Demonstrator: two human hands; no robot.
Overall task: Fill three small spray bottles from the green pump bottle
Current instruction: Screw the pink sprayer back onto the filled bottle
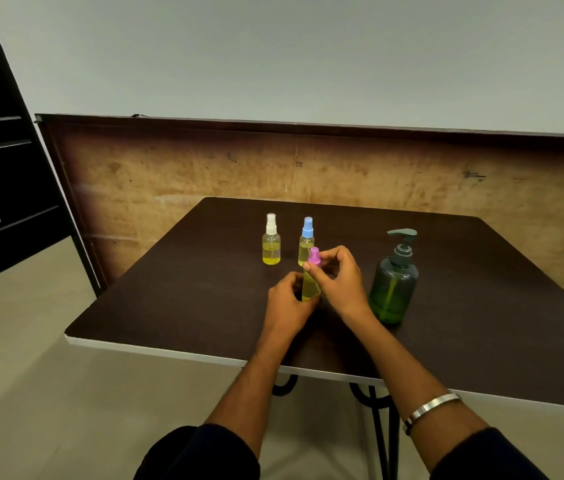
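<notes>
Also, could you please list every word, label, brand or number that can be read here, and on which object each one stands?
There are none to quote.
White-capped spray bottle, blue-capped spray bottle, pink-capped spray bottle and green pump bottle: no label visible.
Wooden board behind the table: a few small dark marks, too blurred to read.

Soft, dim, even light leaves only faint shadows under the hands [308, 292] on the dark brown matte tabletop [176, 306]. Right of them, the translucent green pump bottle [393, 282] shows small highlights. Wide-angle distortion tilts the worn wooden board [169, 174] beyond; focus is slightly soft.
</notes>
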